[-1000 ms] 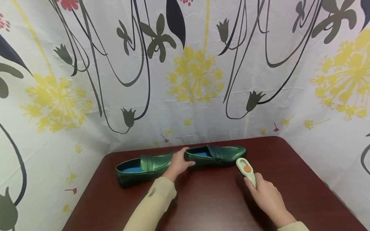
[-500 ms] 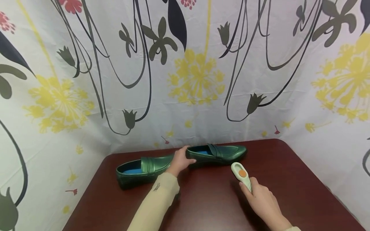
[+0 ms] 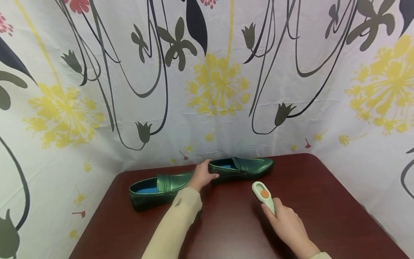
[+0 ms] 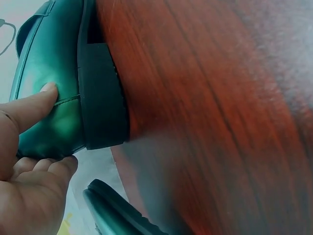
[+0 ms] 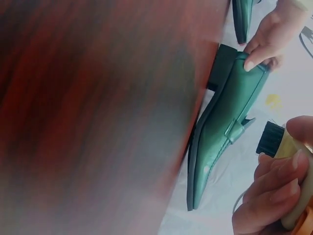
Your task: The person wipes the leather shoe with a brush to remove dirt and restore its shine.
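My left hand [image 3: 201, 176] grips the heel end of a shiny green loafer [image 3: 250, 168] with a blue insole, whose toe points right. In the left wrist view, the thumb presses on the side of the shoe above its dark heel block [image 4: 105, 98], and the fingers curl behind the back. My right hand [image 3: 288, 223] holds a brush [image 3: 265, 194] with a pale green handle and an orange button, in front of the loafer's toe. Dark bristles [image 5: 270, 138] show in the right wrist view, apart from the shoe. A second green loafer [image 3: 147, 196] stands left, partly behind my left forearm.
The dark red-brown table [image 3: 233, 219] has rounded back corners. Close behind it hangs a white curtain [image 3: 210, 140] printed with yellow and grey flowers, which also runs down both sides.
My right hand has drawn the brush left and toward me, away from the loafer's toe. The loafer in my left hand has shifted slightly farther back. The other loafer stays put.
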A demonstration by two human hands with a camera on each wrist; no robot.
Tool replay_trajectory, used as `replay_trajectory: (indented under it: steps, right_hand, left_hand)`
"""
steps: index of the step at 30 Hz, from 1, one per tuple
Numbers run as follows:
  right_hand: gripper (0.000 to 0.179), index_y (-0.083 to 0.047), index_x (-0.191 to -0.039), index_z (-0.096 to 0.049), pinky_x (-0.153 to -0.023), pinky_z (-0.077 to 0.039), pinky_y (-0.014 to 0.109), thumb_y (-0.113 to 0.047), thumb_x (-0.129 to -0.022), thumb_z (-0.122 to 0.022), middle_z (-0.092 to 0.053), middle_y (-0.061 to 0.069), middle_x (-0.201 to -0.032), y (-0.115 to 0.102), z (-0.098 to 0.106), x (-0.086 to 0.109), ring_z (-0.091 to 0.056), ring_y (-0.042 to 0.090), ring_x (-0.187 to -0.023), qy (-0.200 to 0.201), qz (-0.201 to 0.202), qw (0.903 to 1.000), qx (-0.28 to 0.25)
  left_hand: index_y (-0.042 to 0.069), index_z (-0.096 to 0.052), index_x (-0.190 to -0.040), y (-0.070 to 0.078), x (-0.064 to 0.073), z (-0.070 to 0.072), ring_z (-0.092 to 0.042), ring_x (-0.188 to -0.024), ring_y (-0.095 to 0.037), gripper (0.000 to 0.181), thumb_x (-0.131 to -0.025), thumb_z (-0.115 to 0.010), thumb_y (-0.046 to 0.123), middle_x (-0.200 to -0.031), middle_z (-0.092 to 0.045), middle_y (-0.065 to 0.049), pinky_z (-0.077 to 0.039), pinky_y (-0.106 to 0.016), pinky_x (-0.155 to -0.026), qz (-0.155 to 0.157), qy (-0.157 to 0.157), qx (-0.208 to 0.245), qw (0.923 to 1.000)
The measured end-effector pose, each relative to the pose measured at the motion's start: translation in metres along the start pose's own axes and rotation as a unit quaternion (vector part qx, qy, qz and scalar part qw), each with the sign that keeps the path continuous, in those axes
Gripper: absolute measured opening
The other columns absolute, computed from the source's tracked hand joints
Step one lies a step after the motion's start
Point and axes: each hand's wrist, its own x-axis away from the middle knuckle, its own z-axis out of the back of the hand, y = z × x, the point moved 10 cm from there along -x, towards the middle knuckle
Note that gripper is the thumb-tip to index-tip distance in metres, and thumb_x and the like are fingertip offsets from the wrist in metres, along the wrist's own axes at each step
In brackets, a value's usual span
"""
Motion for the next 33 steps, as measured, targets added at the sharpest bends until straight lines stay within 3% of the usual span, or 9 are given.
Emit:
replay_trajectory:
  steps: [7,14,19,26,33]
  right_hand:
    - [0.047,-0.008,-0.114,-0.057,-0.051,-0.037,0.036,-0.053,-0.100,-0.055,-0.055,0.002,-0.070,-0.005,-0.003,0.001,-0.052,0.020,-0.062,-0.005,-0.001,1.0000,-0.002]
    - [0.051,-0.007,-0.117,-0.057,-0.051,-0.037,0.037,-0.055,-0.100,-0.054,-0.057,0.002,-0.071,-0.009,-0.003,0.003,-0.053,0.020,-0.062,-0.005,0.003,1.0000,-0.007]
    - [0.048,-0.009,-0.114,-0.056,-0.051,-0.036,0.036,-0.056,-0.100,-0.054,-0.054,0.000,-0.070,-0.011,-0.006,0.003,-0.051,0.020,-0.062,-0.009,-0.002,0.9999,-0.009]
    - [0.047,-0.009,-0.114,-0.057,-0.052,-0.036,0.036,-0.054,-0.100,-0.055,-0.053,0.000,-0.069,-0.016,-0.008,0.007,-0.050,0.020,-0.062,-0.004,0.001,0.9999,-0.015]
    - [0.047,-0.009,-0.115,-0.057,-0.053,-0.037,0.035,-0.054,-0.101,-0.055,-0.052,-0.001,-0.068,-0.018,-0.012,0.011,-0.049,0.018,-0.063,-0.016,0.006,0.9995,-0.025]
  left_hand:
    - [0.004,-0.047,-0.148,-0.005,-0.003,0.000,-0.051,-0.135,-0.037,0.073,-0.086,-0.082,0.022,-0.146,-0.054,-0.020,-0.044,-0.051,-0.112,0.020,-0.008,0.002,0.9998]
    - [0.004,-0.041,-0.152,-0.003,0.006,0.003,-0.049,-0.138,-0.038,0.079,-0.087,-0.082,0.020,-0.150,-0.050,-0.021,-0.043,-0.050,-0.113,0.019,-0.012,-0.002,0.9997]
    - [0.004,-0.039,-0.154,-0.003,0.027,0.018,-0.047,-0.140,-0.039,0.077,-0.089,-0.078,0.017,-0.153,-0.048,-0.019,-0.043,-0.052,-0.112,0.006,0.005,0.004,1.0000]
    - [0.005,-0.042,-0.152,-0.014,0.061,0.037,-0.050,-0.137,-0.040,0.073,-0.089,-0.078,0.017,-0.150,-0.052,-0.019,-0.043,-0.055,-0.112,-0.006,0.028,-0.006,0.9996]
    - [0.013,-0.044,-0.153,-0.018,0.101,0.056,-0.051,-0.138,-0.035,0.072,-0.090,-0.078,0.025,-0.151,-0.052,-0.012,-0.044,-0.056,-0.111,-0.009,0.065,0.002,0.9979]
